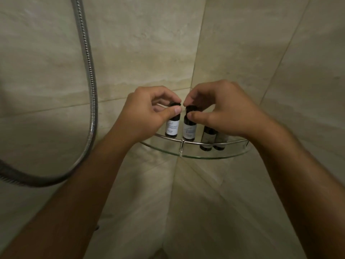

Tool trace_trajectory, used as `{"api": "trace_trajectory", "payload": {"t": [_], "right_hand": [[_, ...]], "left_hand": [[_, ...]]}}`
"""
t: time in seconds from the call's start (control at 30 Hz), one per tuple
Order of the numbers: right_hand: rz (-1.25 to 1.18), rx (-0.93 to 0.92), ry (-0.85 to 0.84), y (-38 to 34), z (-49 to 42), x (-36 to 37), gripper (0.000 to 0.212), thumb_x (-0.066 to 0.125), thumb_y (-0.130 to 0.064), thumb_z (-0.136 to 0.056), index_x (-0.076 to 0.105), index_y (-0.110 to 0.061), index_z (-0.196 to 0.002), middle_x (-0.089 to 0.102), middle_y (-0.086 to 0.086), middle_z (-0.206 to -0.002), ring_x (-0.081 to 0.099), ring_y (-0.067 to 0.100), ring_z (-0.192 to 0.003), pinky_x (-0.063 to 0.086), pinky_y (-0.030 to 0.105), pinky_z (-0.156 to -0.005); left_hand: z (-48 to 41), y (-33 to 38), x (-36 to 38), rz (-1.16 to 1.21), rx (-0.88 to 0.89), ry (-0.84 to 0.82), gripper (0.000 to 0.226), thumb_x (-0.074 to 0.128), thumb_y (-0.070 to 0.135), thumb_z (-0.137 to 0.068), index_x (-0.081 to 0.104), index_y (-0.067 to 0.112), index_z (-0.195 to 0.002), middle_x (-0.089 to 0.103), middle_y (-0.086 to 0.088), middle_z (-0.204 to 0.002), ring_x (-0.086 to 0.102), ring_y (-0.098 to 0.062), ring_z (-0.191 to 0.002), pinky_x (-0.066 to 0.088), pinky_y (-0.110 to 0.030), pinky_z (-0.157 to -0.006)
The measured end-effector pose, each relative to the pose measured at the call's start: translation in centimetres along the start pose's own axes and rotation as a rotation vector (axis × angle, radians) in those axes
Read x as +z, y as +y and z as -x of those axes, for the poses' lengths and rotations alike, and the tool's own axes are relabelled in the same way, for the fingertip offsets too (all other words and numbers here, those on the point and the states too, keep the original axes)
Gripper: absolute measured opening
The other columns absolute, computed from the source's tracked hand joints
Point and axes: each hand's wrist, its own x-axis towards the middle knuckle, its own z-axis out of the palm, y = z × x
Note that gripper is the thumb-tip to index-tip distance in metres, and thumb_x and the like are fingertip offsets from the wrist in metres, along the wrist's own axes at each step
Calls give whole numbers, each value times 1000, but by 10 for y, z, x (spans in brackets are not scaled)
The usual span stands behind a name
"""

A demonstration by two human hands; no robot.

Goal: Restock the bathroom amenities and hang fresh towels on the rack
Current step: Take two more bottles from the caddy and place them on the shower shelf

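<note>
Both hands are held up at a corner of the shower. The left hand [143,109] is closed in a narrow pinch, thumb and forefinger curled round the black cap of the left-most bottle [171,128]. The right hand [220,107] is closed in the same way on the cap of the second bottle [189,130]. Both are small dark toiletry bottles with white labels, and they are kept upright, long axes vertical, just beside each other without clearly touching.

Both bottles are placed over the glass corner shelf [214,157], behind its thin metal rail [164,138]. Their bases are seen at about shelf level, but whether their weight is already borne by the glass cannot be told. A third bottle [207,137] and a fourth bottle [220,141] are stood further right, under the right wrist and partly hidden by it.

The relation that matters is vertical. Each bottle hangs straight down from its own fingertips, with the shelf directly below, so the coming move is judged to be a short settling and a release upward rather than any sideways carry. Neither hand is nearer; each is already on its own bottle. Care is called for at the right wrist, which is close above the third bottle and could knock it as the hand is lifted away.

A chrome shower hose [91,90] is looped down the tiled wall [140,43] to the left, well apart from the shelf. The restocking step is judged nearly done here; the towel part cannot be judged from this view.
</note>
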Motion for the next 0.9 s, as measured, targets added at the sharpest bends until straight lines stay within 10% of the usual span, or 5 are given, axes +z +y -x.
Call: {"api": "trace_trajectory", "payload": {"t": [0.9], "right_hand": [[54, 4, -53, -2, 15, 2, 22, 80, -28, -83, 71, -29, -103, 74, -12, -92, 70, -2, -83, 47, 7, -69]], "left_hand": [[22, 7, -2, 32, -11, -60, 16, 76, 24, -88, 71, 26, -102, 73, 5, -103, 72, -4, -90, 61, -35, -84]]}}
